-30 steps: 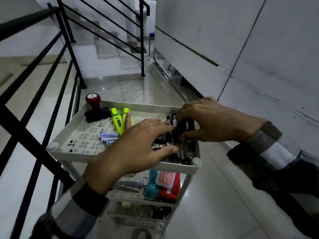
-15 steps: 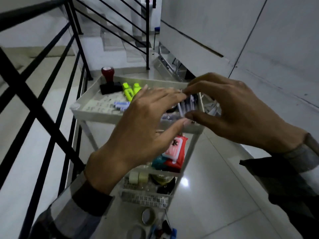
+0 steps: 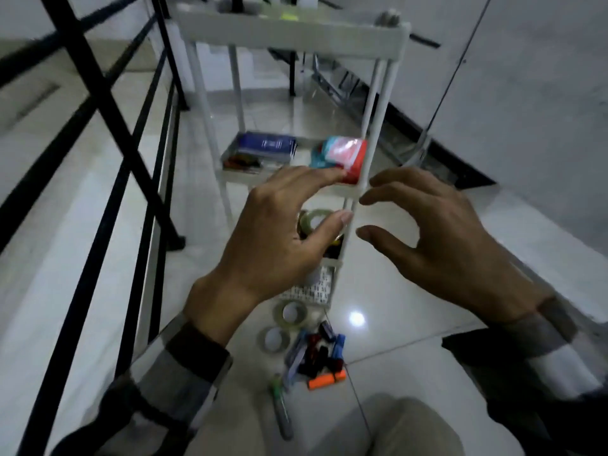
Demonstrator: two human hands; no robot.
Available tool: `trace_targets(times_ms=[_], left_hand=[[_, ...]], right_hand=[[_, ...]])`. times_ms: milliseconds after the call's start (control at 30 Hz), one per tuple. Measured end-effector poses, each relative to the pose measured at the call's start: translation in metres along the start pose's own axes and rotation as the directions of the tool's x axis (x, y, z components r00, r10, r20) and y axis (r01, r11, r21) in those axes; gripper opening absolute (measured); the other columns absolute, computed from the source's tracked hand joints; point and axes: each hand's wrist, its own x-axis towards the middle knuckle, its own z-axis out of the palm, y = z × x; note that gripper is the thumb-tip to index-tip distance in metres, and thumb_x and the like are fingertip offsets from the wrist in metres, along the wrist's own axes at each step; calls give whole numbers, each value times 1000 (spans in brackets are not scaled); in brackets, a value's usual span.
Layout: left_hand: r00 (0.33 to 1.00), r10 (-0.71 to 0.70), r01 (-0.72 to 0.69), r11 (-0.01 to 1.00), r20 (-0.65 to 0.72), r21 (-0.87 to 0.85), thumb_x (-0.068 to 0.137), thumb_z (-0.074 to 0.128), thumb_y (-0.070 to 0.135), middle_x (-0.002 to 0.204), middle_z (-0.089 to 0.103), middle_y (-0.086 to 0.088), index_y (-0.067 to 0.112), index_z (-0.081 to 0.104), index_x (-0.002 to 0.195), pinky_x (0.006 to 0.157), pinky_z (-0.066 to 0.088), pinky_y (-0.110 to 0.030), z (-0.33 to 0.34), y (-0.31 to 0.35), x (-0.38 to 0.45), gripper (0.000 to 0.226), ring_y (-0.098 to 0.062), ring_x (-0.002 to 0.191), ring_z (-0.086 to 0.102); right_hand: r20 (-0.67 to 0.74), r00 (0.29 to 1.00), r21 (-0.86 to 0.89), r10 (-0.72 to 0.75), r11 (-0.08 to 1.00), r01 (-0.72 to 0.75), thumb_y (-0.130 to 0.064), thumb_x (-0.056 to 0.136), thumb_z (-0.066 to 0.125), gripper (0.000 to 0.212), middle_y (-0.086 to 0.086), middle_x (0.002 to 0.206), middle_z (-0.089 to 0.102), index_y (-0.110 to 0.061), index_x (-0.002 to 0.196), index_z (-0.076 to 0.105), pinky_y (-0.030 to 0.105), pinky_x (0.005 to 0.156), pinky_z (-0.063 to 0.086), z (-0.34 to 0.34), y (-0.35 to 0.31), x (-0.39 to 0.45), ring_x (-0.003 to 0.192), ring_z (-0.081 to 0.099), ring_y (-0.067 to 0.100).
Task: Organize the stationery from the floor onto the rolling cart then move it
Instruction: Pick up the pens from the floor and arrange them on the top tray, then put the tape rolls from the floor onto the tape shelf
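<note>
The white rolling cart (image 3: 378, 103) stands ahead, seen from low down. Its middle shelf carries a blue box (image 3: 266, 146) and a red and teal packet (image 3: 342, 154). A tape roll (image 3: 314, 218) lies on the bottom shelf. On the floor in front of the cart lie two tape rolls (image 3: 291, 314), a heap of markers and pens (image 3: 320, 352), an orange highlighter (image 3: 327, 380) and a green pen (image 3: 279, 403). My left hand (image 3: 279, 228) and my right hand (image 3: 437, 238) hover empty, fingers spread, on either side of the cart's near right post.
A black metal railing (image 3: 108, 126) runs along the left, close to the cart. A grey wall (image 3: 526, 93) rises on the right. The floor is glossy white tile. My knee (image 3: 378, 426) shows at the bottom edge.
Both hands have left the pens on the top tray and come down empty. The view has dropped from the top tray toward the lower shelves and the floor items.
</note>
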Motion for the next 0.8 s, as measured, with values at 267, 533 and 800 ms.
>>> trace_targets(times_ms=[267,533,800], left_hand=[[953,-278,283,959,118,-24,93,78,28,128,72,3,19,69,134,102,56,-41,57,-46,-132,42,-12,117,66],[847,-474,494,869,238,-26,92,77,23,123,75,10,24,69,134,88,36,5,93,-88,-205,43,2,110,65],[696,-644,692,720,318,-55,93,74,17,123,73,15,23,71,132,94,42,-4,144,-152,-244,39,7,111,65]], right_hand=[[137,981,161,139,974,-161,-36,95,73,28,-4,125,65,-21,120,72,34,98,52,103,-7,-120,117,61,14],[229,930,299,287,888,-348,-27,94,72,31,-8,122,68,-23,125,67,29,97,50,199,2,-168,113,63,14],[377,836,323,399,789,-522,-22,90,78,42,-6,123,70,-25,130,66,11,96,44,282,24,-188,113,64,11]])
